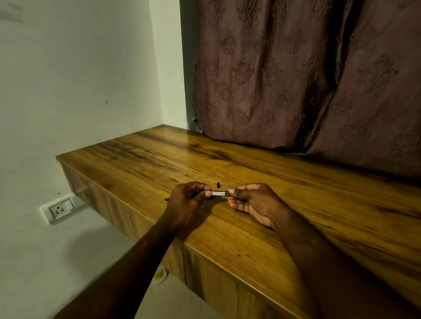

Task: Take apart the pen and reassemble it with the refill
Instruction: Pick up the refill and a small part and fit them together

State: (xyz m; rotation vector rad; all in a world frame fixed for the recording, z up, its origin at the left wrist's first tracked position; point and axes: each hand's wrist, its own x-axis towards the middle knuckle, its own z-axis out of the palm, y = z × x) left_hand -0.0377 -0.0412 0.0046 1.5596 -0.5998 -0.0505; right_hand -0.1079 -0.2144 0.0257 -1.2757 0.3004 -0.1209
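Pen (218,193) parts are held level between both hands, just above the bench (303,203). A thin dark tip (167,199) pokes out past the far side of the left hand (187,201), which is closed around that end of the pen, thumb and fingers pinching it. Between the hands spans a short pale, smooth barrel section with small print on it. The right hand (250,201) pinches the barrel's other end between thumb and forefinger, its remaining fingers curled loosely beneath. Just beyond the barrel, between the two hands, a small black cap-like piece (218,184) lies on the bench; whether it is a cap or an end plug is too small to tell.

The likeliest trouble is with small loose parts: the black piece is rounded and the bench is a smooth, glossy wood-grain laminate, so a nudge from either hand could roll it away. The bench's front edge lies close under the left wrist, and anything dropped from that hand could fall to the floor. Pulling the halves apart sharply could also flick out a slim refill or a spring, if there is one.
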